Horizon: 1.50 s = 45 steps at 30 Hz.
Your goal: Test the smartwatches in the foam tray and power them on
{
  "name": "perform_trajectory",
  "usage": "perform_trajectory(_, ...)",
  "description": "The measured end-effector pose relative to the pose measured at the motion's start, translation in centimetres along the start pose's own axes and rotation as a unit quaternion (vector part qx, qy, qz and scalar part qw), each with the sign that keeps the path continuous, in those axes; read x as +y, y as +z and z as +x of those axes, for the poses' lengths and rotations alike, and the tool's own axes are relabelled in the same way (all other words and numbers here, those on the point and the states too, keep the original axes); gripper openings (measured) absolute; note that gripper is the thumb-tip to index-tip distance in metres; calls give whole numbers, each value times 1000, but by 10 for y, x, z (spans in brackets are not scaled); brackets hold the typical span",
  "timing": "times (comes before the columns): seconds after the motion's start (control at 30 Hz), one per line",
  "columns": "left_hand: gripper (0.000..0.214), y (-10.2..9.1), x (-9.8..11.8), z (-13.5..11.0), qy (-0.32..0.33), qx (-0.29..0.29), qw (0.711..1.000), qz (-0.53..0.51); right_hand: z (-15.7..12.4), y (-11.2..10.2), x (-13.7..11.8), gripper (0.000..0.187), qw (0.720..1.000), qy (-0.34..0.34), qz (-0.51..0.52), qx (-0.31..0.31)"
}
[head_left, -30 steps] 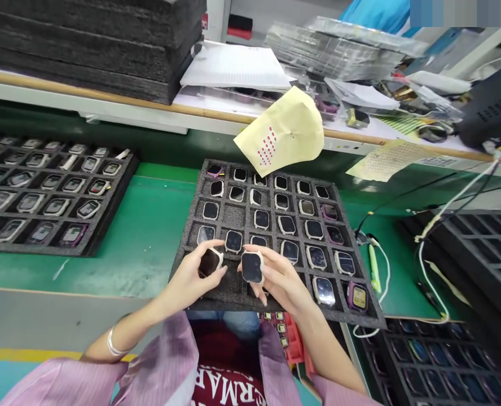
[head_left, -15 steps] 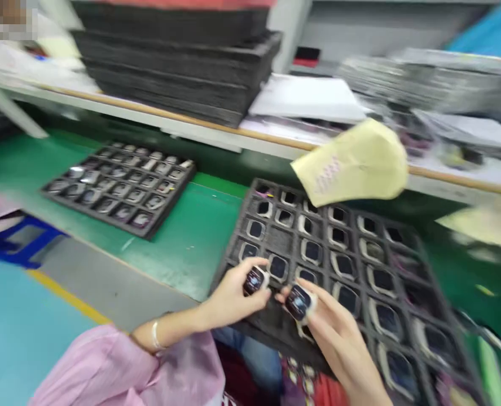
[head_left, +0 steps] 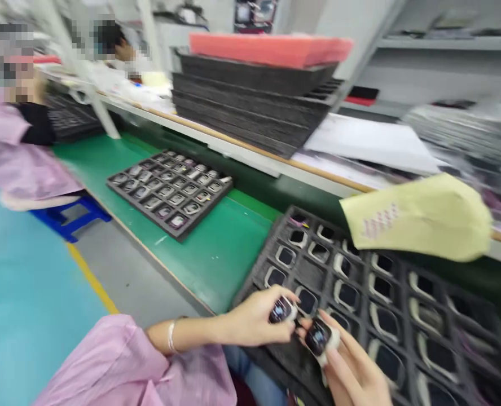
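Observation:
My left hand (head_left: 261, 318) grips a smartwatch (head_left: 281, 310) without a strap, its dark screen lit and facing up. Close beside it, my right hand (head_left: 347, 361) pinches a second lit smartwatch (head_left: 319, 336) with a pale case. Both hands are over the near left part of a black foam tray (head_left: 313, 273). Pale-cased watches with dark screens, such as one watch (head_left: 285, 256), lie in its square slots. One slot behind my left hand holds no watch. Part of the near tray edge is hidden by my hands.
Another filled foam tray (head_left: 170, 189) lies farther left on the green bench (head_left: 216, 225). A shelf edge (head_left: 233, 149) carries stacked black trays (head_left: 250, 107) topped with red foam (head_left: 271, 49). A yellow paper (head_left: 420, 217) overhangs my tray. A person in pink (head_left: 17, 146) sits at left.
The view has turned left and up, so the scene sits lower and farther right, showing people at the back left. Both hands still hold their watches close together.

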<state>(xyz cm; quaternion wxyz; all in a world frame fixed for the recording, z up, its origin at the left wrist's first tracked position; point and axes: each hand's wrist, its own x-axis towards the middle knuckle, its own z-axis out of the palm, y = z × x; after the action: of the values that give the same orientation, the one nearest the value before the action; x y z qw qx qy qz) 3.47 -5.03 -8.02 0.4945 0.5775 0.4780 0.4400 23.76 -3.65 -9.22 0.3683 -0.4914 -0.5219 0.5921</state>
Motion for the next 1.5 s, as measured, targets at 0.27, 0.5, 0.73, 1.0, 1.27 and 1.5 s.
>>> perform_trajectory(0.27, 33, -2, 6, -8, -25, -31, 999, 12, -7, 13, -21, 41, 988, -1, 148, -35)
perform_trajectory(0.5, 33, 4, 5, -10, -21, -25, 999, 19, -14, 9, -22, 39, 987, -14, 155, -40)
perform_trajectory(0.73, 35, 3, 5, -13, 6, -31, 999, 9, -18, 6, -22, 39, 981, -25, 178, -71)
perform_trajectory(1.0, 60, 7, 0, -8, -86, -32, 989, -112, -11, 3, -20, 43, 980, -7, 175, -91)
perform_trajectory(1.27, 53, 6, -1, -10, -87, -10, 994, -66, -12, 2, -19, 40, 976, -2, 199, -90)
perform_trajectory(1.5, 31, 4, 5, -9, -58, -7, 998, 12, -14, 2, -13, 41, 981, -14, 179, -72)
